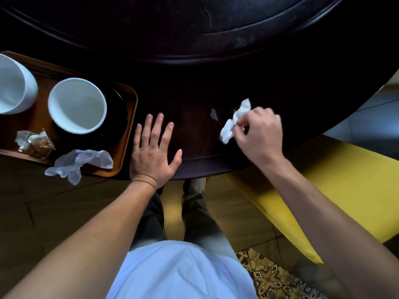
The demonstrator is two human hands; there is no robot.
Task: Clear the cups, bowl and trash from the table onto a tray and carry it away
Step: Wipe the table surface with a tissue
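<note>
Tissue, white and crumpled (234, 121), sits pinched in the right hand (260, 134) on the dark wooden worktop (194, 83); the brown plastic tray (127, 117) lies far left, just beside the flat, spread left hand (153, 152).

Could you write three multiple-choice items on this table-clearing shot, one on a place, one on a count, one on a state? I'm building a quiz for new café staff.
1. Where does the brown tray sit?
A. On the yellow chair
B. On the dark table, left of both hands
C. On the floor

2. How many white cups stand on the tray?
A. Two
B. Four
C. None

3. What is the right hand doing?
A. Lying flat and empty
B. Lifting a cup
C. Pinching a crumpled white napkin

Answers:
1. B: the tray rests on the table just left of the flat left hand.
2. A: one cup at the frame's left edge and another beside it.
3. C: its fingers close on the napkin near some crumbs.
</note>
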